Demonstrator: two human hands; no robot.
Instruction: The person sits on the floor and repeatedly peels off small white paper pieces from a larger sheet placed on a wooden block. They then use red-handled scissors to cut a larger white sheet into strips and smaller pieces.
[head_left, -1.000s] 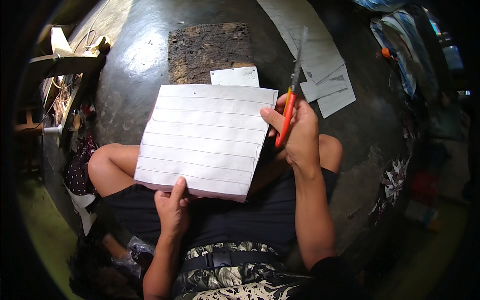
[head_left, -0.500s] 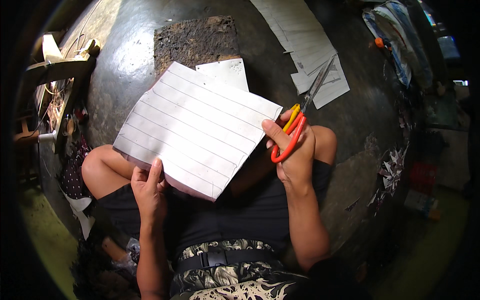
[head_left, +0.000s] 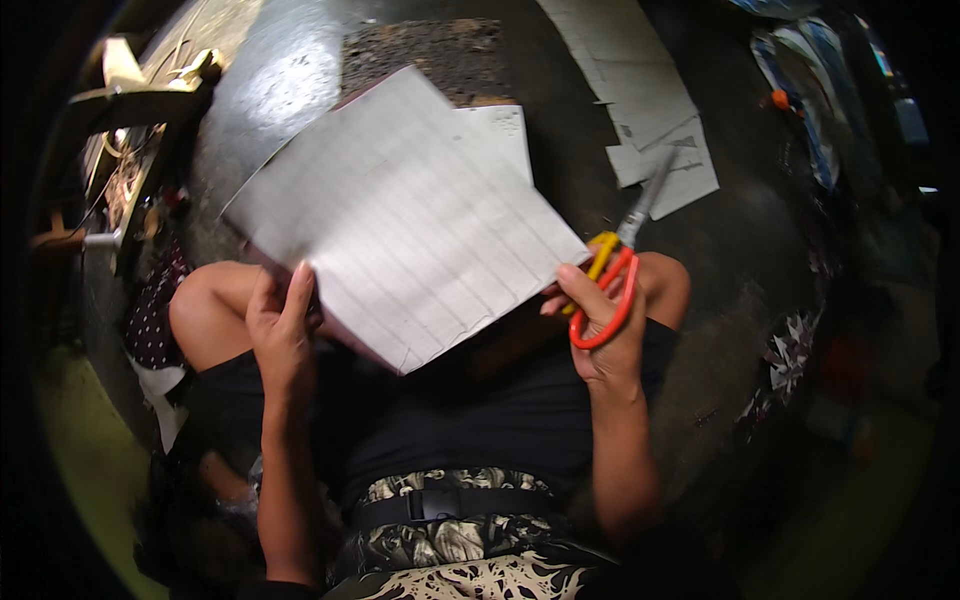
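A white sheet (head_left: 410,220) marked with parallel lines is held up over my crossed legs, blurred by motion. A thin dark purplish layer shows along its lower left edge. My left hand (head_left: 285,320) grips that edge, thumb on top and fingers beneath. My right hand (head_left: 610,325) has scissors (head_left: 622,285) with red and yellow handles in it, blades pointing away to the upper right. Its thumb and fingers also pinch the sheet's right corner. Whether the blades are fully closed is blurred.
Behind the sheet, a rough dark board (head_left: 425,55) and a smaller white piece (head_left: 500,135) lie on the floor. A long lined paper strip (head_left: 645,85) lies at far right. Scraps (head_left: 790,350) lie right; a wooden frame (head_left: 140,100) with thread and cords stands left.
The sheet has swung, its far corner rising and its right corner moving right. My right hand and the scissors have shifted right and slightly nearer. Both hands keep their hold.
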